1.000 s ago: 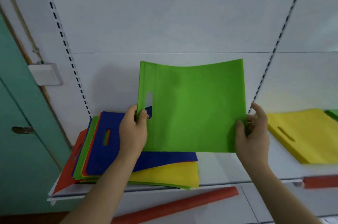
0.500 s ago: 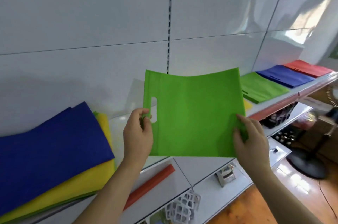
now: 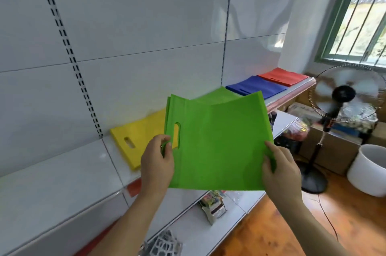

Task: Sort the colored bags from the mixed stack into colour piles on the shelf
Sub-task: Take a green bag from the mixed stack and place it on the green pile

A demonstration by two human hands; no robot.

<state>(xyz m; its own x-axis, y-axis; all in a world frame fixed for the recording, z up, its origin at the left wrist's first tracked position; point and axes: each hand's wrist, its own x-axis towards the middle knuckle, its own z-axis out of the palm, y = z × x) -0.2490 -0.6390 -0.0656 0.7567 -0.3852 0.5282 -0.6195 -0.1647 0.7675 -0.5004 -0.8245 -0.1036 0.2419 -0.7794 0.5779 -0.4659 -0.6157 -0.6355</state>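
From the head camera, I am watching 2 bare hands holding a green bag (image 3: 219, 147) up in front of a white shelf (image 3: 62, 174). The left hand (image 3: 157, 164) is pinching the bag's left edge just beside its handle slot, thumb in front and fingers curled behind; the right hand (image 3: 281, 169) is gripping the right edge, thumb pressing on the front face. The bag is hanging flat and nearly upright, above the shelf's front lip and not touching it. Behind it, 4 piles are lying in a row on the shelf: a yellow pile (image 3: 139, 141) at the left, a green pile (image 3: 217, 97) partly hidden by the held bag, then a blue pile (image 3: 257, 87) and a red pile (image 3: 283, 77). A standing fan (image 3: 342, 97) is spinning beside a white bucket (image 3: 367, 169) on the wooden floor.
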